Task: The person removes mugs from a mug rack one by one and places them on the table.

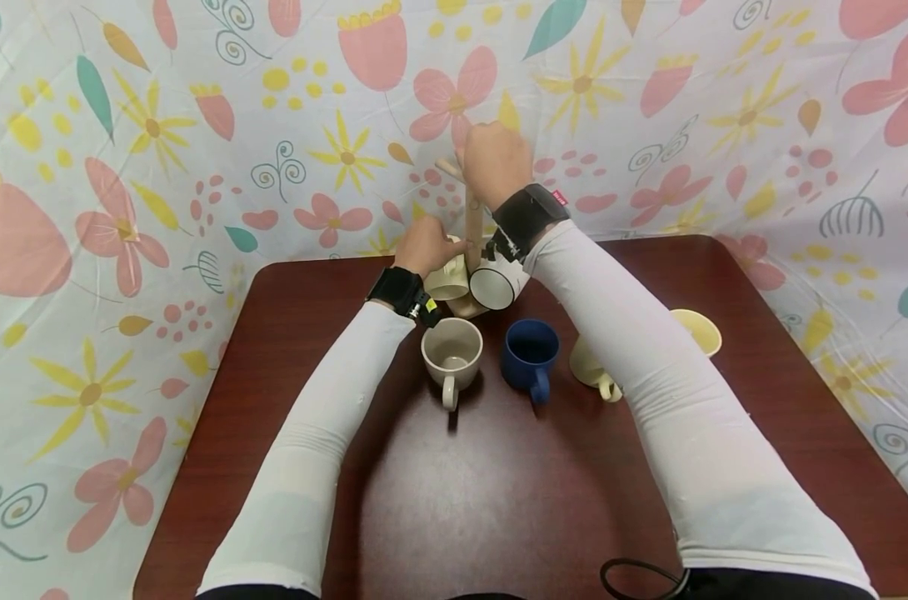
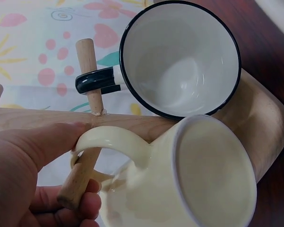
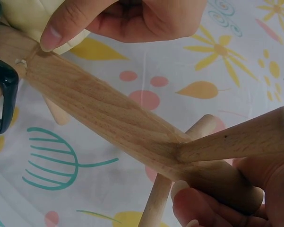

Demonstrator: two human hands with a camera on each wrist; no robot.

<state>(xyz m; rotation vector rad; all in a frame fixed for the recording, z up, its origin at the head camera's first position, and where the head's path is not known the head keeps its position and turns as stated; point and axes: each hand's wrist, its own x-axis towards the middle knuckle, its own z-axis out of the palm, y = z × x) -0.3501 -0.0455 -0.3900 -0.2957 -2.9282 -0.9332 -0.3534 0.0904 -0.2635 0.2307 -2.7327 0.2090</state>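
A wooden mug tree (image 1: pixel 474 225) stands at the back of the table, its post upright. My right hand (image 1: pixel 496 162) grips the top of that post, fingers curled around it near the upper pegs, as the right wrist view shows. On a lower peg hangs a cream mug (image 2: pixel 146 189) by its handle. My left hand (image 2: pixel 23 170) holds that handle at the peg, thumb on top near the post and fingertips curled under the peg's end. A white mug with a black rim (image 2: pixel 179 61) hangs opposite, its dark handle over another peg and its mouth facing forward.
In front of the tree, a beige mug (image 1: pixel 451 350), a dark blue mug (image 1: pixel 529 354) and a pale yellow mug (image 1: pixel 587 367) stand in a row. A yellow vessel (image 1: pixel 700 332) is partly hidden behind the right sleeve. Patterned cloth (image 1: pixel 334 175) hangs close behind.
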